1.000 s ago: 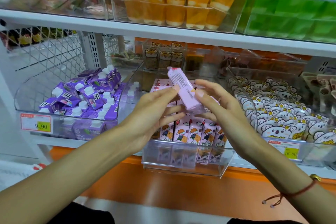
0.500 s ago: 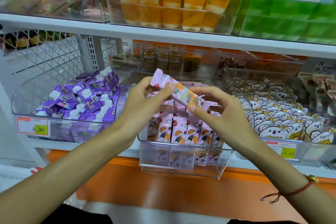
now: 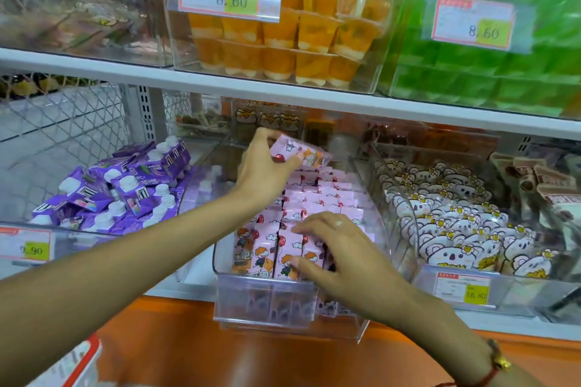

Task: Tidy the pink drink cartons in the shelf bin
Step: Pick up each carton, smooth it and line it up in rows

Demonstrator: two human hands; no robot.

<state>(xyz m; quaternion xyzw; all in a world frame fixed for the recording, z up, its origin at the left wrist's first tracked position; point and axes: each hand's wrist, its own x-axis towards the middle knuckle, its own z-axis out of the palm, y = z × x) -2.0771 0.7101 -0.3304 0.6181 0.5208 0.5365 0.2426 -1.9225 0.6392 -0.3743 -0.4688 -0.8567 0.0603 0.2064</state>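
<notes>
A clear plastic bin (image 3: 267, 302) on the middle shelf holds several pink drink cartons (image 3: 317, 198) in rows, cartoon faces forward. My left hand (image 3: 261, 173) holds one pink carton (image 3: 301, 152) lying sideways in the air above the back rows. My right hand (image 3: 342, 254) rests on the front row of cartons (image 3: 267, 258), fingers spread, thumb against a carton's face. The right side of the front row is hidden under that hand.
A bin of purple capped drink packs (image 3: 125, 188) stands to the left, a bin of white koala snack bags (image 3: 456, 229) to the right. The shelf above (image 3: 283, 88) carries orange jelly cups (image 3: 283, 50) and green packs (image 3: 487, 72). An orange base panel (image 3: 251, 355) lies below.
My right hand has let go of the raised carton and dropped to the front row. My left hand has carried the carton up and toward the back of the bin.
</notes>
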